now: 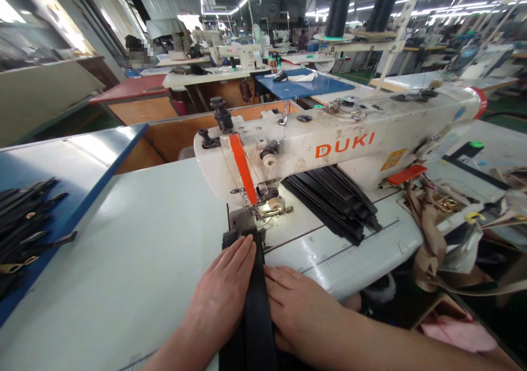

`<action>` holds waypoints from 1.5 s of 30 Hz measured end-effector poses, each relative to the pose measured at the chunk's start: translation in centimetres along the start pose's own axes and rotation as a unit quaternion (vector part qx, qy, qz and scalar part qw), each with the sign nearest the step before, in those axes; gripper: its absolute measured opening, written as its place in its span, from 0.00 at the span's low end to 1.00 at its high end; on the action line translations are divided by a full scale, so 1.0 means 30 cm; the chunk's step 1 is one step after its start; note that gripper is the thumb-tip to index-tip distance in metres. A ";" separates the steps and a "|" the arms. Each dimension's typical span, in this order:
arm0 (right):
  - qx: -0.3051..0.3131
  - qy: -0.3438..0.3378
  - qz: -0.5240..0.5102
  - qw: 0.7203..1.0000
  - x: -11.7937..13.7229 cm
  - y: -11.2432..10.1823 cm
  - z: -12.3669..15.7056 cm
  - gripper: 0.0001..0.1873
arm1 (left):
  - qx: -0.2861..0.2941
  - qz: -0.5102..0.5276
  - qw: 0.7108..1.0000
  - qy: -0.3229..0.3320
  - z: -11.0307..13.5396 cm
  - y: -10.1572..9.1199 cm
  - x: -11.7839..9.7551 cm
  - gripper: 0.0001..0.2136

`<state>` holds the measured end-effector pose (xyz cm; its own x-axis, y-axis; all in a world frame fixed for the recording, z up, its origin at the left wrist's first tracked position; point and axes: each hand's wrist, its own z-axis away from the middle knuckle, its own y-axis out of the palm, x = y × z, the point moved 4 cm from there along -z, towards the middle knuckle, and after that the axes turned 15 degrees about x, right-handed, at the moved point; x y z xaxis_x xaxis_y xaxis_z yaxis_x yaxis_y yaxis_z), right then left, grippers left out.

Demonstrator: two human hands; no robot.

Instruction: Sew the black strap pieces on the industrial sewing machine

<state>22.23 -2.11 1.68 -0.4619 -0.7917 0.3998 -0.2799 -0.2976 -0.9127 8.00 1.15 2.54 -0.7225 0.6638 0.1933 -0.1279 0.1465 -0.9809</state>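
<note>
A long black strip (258, 305) runs from the bottom of the view up to the needle area of a white sewing machine (304, 146). My left hand (226, 283) lies along the strip's left side, its fingers stretched out together and the tips resting on the strip just before the presser foot (257, 212). Against the right edge, lower down, my right hand (298, 305) grips the strip with bent fingers; its thumb and the underside of its hold are hidden. More black material (231, 343) shows beneath the left wrist.
Under the machine arm lies a fanned stack of black strips (333, 201). Black pieces with metal fittings (28, 228) rest on a blue table at left. Tan straps (430, 239) and scraps crowd the right side. Other sewing stations (239, 55) stand behind.
</note>
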 end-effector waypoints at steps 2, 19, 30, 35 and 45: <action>0.009 0.001 0.001 1.000 0.000 0.001 -0.003 0.23 | -0.002 -0.001 1.000 0.000 0.000 -0.001 0.001 0.21; 0.008 0.000 0.017 1.000 0.006 -0.008 0.002 0.22 | -0.015 -0.013 1.000 0.001 -0.006 0.015 0.002 0.21; 0.000 -0.005 0.033 0.999 -0.003 0.007 -0.009 0.19 | -0.020 -0.023 0.999 0.014 0.007 -0.011 0.008 0.21; 0.002 -0.004 0.034 0.999 -0.001 0.001 -0.009 0.19 | -0.017 -0.005 1.000 0.017 0.008 0.001 0.013 0.22; 0.003 0.000 0.025 1.000 -0.006 0.003 -0.005 0.21 | -0.016 -0.016 1.000 0.011 -0.001 -0.005 0.005 0.21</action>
<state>22.16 -1.93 1.55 -0.4754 -0.8059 0.3529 -0.2503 -0.2607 -0.9324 7.94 1.24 2.72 -0.7030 0.6748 0.2246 -0.1279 0.1907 -0.9733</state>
